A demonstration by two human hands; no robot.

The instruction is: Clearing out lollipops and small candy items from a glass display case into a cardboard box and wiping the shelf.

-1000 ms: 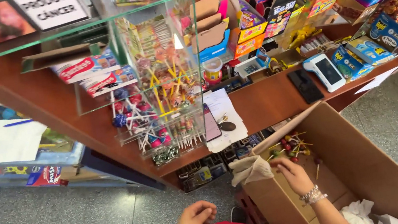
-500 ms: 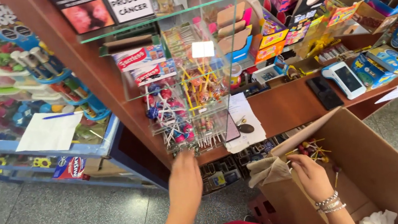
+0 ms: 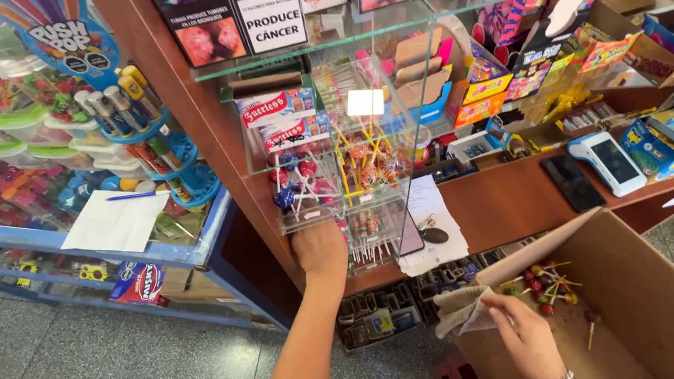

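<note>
The person is restocking a clear acrylic lollipop display [image 3: 343,171] standing on a brown wooden counter [image 3: 510,202]. The display compartments are already holding many lollipops, sticks pointing down and outward, so the stocking appears well advanced. A small cluster of loose lollipops [image 3: 541,280] is lying in the open cardboard box [image 3: 668,303] below the counter edge, so some stock is remaining to be transferred.

The left hand [image 3: 320,247] is reaching up to the lower front of the display, touching its base tier. The fingers are curled toward the display, and whether they are closing on a lollipop cannot be told from this view.

The right hand [image 3: 526,333] is hovering over the box rim, with thumb and fingers pinching a crumpled piece of beige paper [image 3: 459,312]. It is positioned just beside the loose lollipops but is not touching them.

A card payment terminal [image 3: 608,163] and a black phone [image 3: 573,182] are lying on the counter, well apart from both hands.
</note>
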